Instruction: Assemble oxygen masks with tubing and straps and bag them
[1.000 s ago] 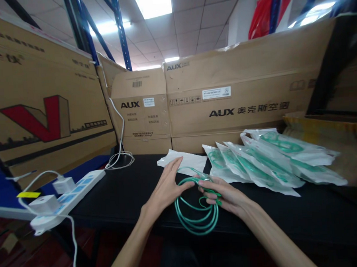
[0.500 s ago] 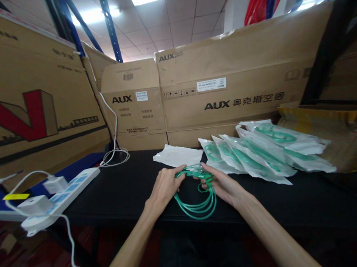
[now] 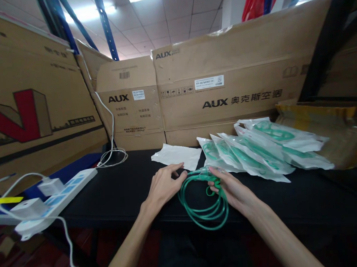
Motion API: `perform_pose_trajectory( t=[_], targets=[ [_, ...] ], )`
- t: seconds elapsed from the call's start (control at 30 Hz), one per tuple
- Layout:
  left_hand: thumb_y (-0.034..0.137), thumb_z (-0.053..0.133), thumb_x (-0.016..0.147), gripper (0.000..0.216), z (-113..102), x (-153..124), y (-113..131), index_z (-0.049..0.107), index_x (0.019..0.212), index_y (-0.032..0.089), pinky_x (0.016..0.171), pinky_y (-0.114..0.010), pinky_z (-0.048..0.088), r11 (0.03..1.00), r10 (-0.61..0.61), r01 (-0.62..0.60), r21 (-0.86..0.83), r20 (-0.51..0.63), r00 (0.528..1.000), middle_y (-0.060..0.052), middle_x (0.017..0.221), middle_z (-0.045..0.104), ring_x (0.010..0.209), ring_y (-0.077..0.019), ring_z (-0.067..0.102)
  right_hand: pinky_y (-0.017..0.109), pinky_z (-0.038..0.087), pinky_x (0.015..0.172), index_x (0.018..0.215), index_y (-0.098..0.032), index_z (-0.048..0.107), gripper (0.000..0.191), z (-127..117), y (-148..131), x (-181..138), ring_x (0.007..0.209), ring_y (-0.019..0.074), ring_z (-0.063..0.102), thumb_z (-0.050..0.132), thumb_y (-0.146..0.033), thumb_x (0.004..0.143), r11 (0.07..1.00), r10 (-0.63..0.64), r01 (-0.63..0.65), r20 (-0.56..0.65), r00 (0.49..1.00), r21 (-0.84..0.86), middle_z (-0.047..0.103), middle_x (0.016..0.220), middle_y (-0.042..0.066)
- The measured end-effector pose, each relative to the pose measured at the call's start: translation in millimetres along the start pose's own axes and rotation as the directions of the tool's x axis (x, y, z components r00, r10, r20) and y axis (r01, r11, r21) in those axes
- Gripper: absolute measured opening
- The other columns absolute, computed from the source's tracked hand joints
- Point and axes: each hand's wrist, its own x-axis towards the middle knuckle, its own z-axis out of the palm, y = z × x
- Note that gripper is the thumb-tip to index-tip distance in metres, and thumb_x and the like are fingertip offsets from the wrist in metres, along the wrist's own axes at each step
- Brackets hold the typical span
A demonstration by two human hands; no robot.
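A coil of thin green tubing (image 3: pixel 205 219) hangs in loops at the near side of the black table, with a clear plastic piece (image 3: pixel 205 170) along its top. My right hand (image 3: pixel 229 188) grips the bundle on its right side, thumb over the clear piece and fingers beneath. A small green ring shows by those fingertips. My left hand (image 3: pixel 166 184) is at the coil's upper left, its thumb and fingers apart; the thumb tip lies close to the tubing, and I cannot tell if it touches. Just beyond the hands lies a flat white sheet or pouch (image 3: pixel 179 155).
Several white-and-clear pouches with green tubing (image 3: pixel 251 155) overlap on the right, near a taped brown carton (image 3: pixel 318 130). A white power strip (image 3: pixel 71 195) with plugs and cords lies left. Large cardboard panels (image 3: pixel 233 102) wall the back of the black table (image 3: pixel 124 192).
My left hand has loosened from the tubing and its fingers have parted. The coil, held by my right hand, has shifted slightly right and its loops spread wider and lower.
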Motion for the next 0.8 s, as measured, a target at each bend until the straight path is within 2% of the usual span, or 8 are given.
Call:
perform_pose_trajectory(
  t=[0.07,0.17,0.27,0.37,0.5,0.67,0.8],
  targets=[
    [0.048,0.045,0.101,0.045,4,16,1,0.067,0.135,0.026,0.098,-0.034,0.049,1.0,0.019,-0.019,0.024,-0.012,1.0,-0.006,0.129,0.072,0.116,-0.0257,0.068,0.016,0.043,0.043,0.076,-0.018,0.063,0.035,-6,0,-7,0.054,0.0072,0.056,0.095,-0.026,0.064,1.0,-0.001,0.001,-0.019,1.0,-0.009,0.06,0.068,-0.004],
    [0.045,0.05,0.099,0.046,19,49,3,0.068,0.133,0.019,0.107,-0.033,0.044,0.997,0.044,-0.047,0.069,0.044,0.998,-0.011,0.136,0.068,0.128,-0.0272,0.061,0.017,0.047,0.046,0.079,-0.018,0.066,0.037,-10,2,-17,0.056,0.008,0.058,0.097,-0.031,0.062,0.999,-0.019,0.018,-0.04,0.999,-0.035,0.062,0.07,-0.003],
    [0.049,0.061,0.091,0.051,36,77,6,0.07,0.129,0.016,0.102,-0.039,0.048,0.991,0.03,-0.046,0.125,0.133,0.991,-0.017,0.129,0.071,0.122,-0.0333,0.065,0.017,0.047,0.046,0.083,-0.018,0.069,0.039,-11,4,-24,0.057,0.0086,0.059,0.097,-0.034,0.062,0.997,-0.046,0.043,-0.038,0.998,-0.058,0.063,0.071,-0.003],
    [0.05,0.066,0.086,0.049,44,87,8,0.075,0.12,0.016,0.095,-0.046,0.051,0.984,-0.006,-0.028,0.179,0.188,0.982,-0.021,0.117,0.075,0.113,-0.0394,0.069,0.018,0.046,0.047,0.087,-0.018,0.07,0.039,-14,6,-30,0.058,0.0088,0.058,0.095,-0.038,0.064,0.993,-0.084,0.082,-0.018,0.996,-0.081,0.062,0.072,-0.003],
    [0.041,0.061,0.088,0.04,35,74,6,0.078,0.116,0.019,0.093,-0.045,0.05,0.982,-0.015,-0.022,0.19,0.191,0.981,-0.02,0.112,0.077,0.111,-0.0388,0.069,0.019,0.045,0.048,0.092,-0.018,0.07,0.038,-18,7,-34,0.06,0.0091,0.059,0.092,-0.04,0.069,0.99,-0.11,0.111,0.019,0.994,-0.087,0.063,0.077,-0.002],
    [0.031,0.058,0.089,0.029,11,39,-5,0.082,0.103,0.021,0.09,-0.032,0.049,0.996,0.026,-0.044,0.077,0.219,0.975,-0.011,0.103,0.08,0.104,-0.0284,0.073,0.018,0.043,0.047,0.092,-0.017,0.07,0.038,-16,5,-38,0.057,0.0085,0.057,0.091,-0.039,0.069,0.992,-0.1,0.105,0.059,0.993,-0.076,0.062,0.074,-0.003],
    [0.032,0.061,0.089,0.025,0,24,-22,0.082,0.101,0.023,0.086,-0.027,0.051,1.0,-0.023,0.026,-0.013,0.197,0.98,-0.005,0.104,0.081,0.101,-0.0236,0.074,0.018,0.043,0.048,0.091,-0.017,0.07,0.038,-15,4,-44,0.058,0.0089,0.058,0.092,-0.039,0.068,0.993,-0.1,0.102,0.035,0.994,-0.055,0.062,0.075,-0.003]
  ],
)
